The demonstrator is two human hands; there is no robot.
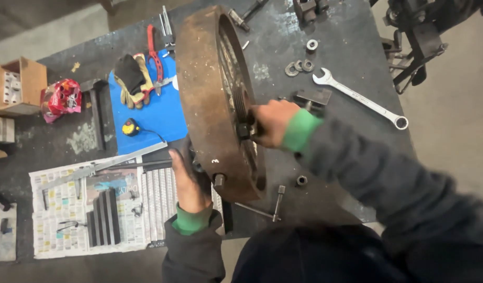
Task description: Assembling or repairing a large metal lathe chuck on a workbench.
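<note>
Dark metal workbench (351, 31) seen from above. At right, a combination wrench (359, 98) lies diagonally, with washers (299, 66) and a nut (312, 44) near its open end. At centre left, a blue sheet (157, 118) carries a pair of work gloves (130, 79), red-handled pliers (153, 55) and a yellow tape measure (130, 127). Newspaper (68, 209) at lower left bears black metal bars (105, 215). At far left stand a cardboard box (16, 84) and a red plastic bag (60, 98).
</note>
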